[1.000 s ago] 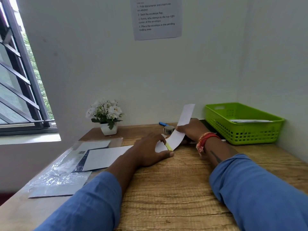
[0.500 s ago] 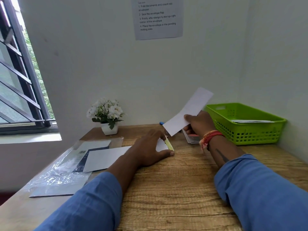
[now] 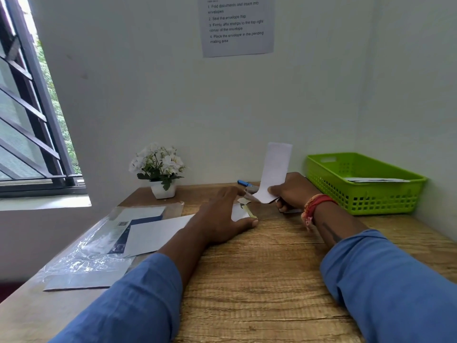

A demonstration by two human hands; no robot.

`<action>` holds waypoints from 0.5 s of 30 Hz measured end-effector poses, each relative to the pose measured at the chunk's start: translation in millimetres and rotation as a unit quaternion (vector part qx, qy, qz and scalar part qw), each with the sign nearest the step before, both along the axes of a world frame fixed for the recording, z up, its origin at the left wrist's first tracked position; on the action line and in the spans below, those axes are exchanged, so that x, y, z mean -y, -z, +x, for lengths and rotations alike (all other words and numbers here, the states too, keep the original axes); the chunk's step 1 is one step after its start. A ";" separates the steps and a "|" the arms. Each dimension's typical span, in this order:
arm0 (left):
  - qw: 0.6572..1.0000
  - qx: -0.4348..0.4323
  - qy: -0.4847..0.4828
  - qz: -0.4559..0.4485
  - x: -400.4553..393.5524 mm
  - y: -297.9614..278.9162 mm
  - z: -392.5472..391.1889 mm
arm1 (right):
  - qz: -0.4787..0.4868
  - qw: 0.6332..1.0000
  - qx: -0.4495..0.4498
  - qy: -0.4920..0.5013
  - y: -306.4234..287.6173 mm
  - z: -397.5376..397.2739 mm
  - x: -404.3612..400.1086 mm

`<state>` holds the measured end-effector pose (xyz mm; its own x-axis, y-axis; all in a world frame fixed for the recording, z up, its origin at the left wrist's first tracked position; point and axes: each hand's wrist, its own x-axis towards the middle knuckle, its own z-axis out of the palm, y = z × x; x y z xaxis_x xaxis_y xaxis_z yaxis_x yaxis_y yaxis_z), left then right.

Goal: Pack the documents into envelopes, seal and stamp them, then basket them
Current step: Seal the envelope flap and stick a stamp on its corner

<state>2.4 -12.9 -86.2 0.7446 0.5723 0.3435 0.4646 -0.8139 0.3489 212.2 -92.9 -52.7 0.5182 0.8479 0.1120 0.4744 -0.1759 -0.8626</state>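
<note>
A wooden desk (image 3: pixel 259 280) fills the lower view, set into a corner of pale walls. At its right rear stands a green basket (image 3: pixel 366 194) with white paper lying inside. On the left lies a clear plastic sleeve (image 3: pixel 81 258) under a white envelope (image 3: pixel 158 233). The left hand (image 3: pixel 222 219) rests flat on the desk, fingers spread and relaxed, over a small white paper with a yellow strip (image 3: pixel 243 211). The right hand (image 3: pixel 294 191) pinches the lower end of a folded document (image 3: pixel 275 167), holding it upright just left of the basket. A small flower pot (image 3: pixel 163 189) sits by the wall.
</note>
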 end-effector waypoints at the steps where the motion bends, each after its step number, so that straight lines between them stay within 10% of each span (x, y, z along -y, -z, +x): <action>1: 1.000 0.002 0.002 0.001 -0.6 0.4 0.1 | -0.009 1.000 0.003 -0.008 0.0 -0.3 -0.1; 15: 0.996 -0.089 -0.017 0.023 -1.9 0.1 1.5 | -0.002 0.999 0.034 0.007 -0.5 9.6 -0.2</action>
<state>3.9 -10.9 -86.3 0.7765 0.5845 0.2353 0.5428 -0.8102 0.2213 221.8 -92.7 -52.1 0.5212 0.8412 0.1439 0.5298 -0.1867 -0.8273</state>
